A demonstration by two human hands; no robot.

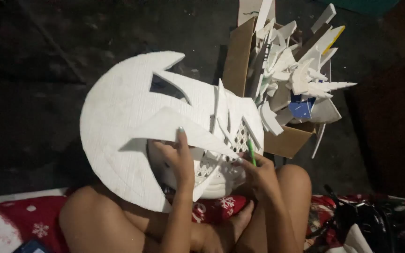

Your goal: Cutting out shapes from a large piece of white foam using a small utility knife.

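Observation:
A large white foam board cutout (118,117) with a pointed slot cut in it rests over my knees. My left hand (180,159) presses a long pointed white foam piece (179,129) against it, thumb up on the piece. My right hand (257,172) grips a thin green tool (251,152) with its tip at the pointed end of that piece. Under the cutout sits a white object with a lattice grille (221,164), partly hidden.
A brown cardboard box (287,140) full of white foam offcuts and a blue scrap stands just beyond my right hand on the dark floor. I sit on a red fabric with white snowflakes (29,220). A dark bag with straps (366,220) lies at the right.

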